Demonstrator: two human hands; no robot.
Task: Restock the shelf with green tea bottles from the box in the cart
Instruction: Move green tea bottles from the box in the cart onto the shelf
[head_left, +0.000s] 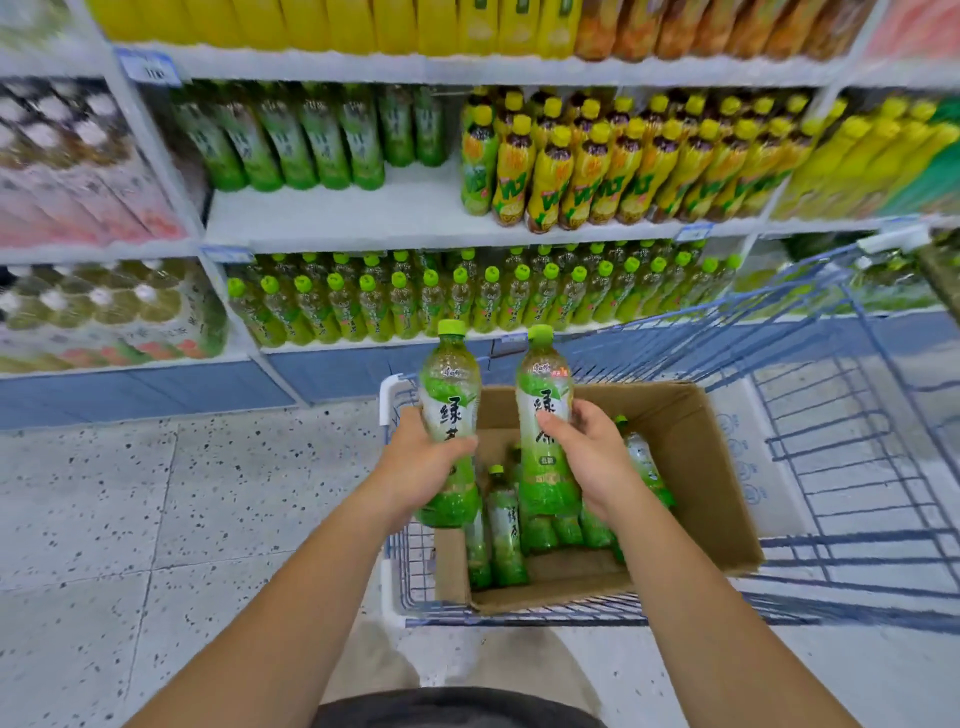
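Currently, brown cardboard box (691, 457) in blue wire cart (852, 546) holds several standing green-labelled plastic tea bottles (505, 525). Left hand (415, 467) grips one green-capped bottle (449, 395) upright above the box; right hand (592, 457) grips a second bottle (543, 415).

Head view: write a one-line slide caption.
Left hand and right hand each hold a green tea bottle over the box in the cart.

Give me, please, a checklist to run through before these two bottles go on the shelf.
1. Left hand grips one green-capped clear plastic tea bottle: ok.
2. Right hand grips the second tea bottle: ok.
3. Both bottles capped: ok.
4. Bare space on the white middle shelf: ok.
5. Lower row of green-capped bottles same product: cannot tell, blurred.
6. Brown cardboard box holds more bottles: ok.
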